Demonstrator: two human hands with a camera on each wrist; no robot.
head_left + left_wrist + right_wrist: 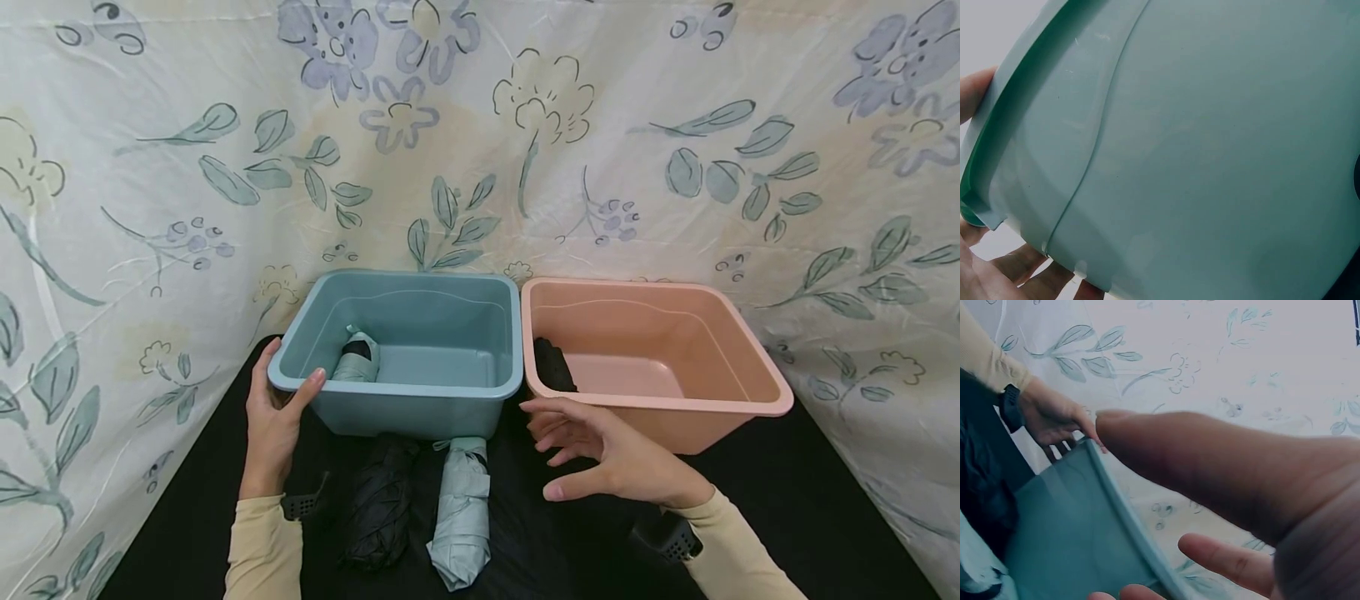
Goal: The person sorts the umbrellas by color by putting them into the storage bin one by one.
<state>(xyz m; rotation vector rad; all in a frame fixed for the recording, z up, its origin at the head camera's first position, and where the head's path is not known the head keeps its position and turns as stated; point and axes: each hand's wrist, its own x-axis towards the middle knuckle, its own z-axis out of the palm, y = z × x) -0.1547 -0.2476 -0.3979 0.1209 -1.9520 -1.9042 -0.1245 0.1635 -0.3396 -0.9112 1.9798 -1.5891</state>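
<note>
My left hand [273, 417] grips the left front corner of a blue plastic bin [420, 412], its thumb over the rim. In the left wrist view the bin's side wall [1210, 137] fills most of the picture, with fingers at its edge. My right hand [592, 446] hovers before a pink plastic bin [697, 425], fingers loosely bent and holding nothing. Inside the blue bin lies a pale blue rolled bundle [358, 358] with a black band. A black bundle [553, 367] leans in the pink bin's left end, partly hidden by the front wall.
On the black cloth [540, 550], before the blue bin, lie a black wrapped bundle [380, 504] and a long pale blue fabric bundle [461, 517]. A flowered curtain [480, 142] hangs behind both bins, which stand side by side.
</note>
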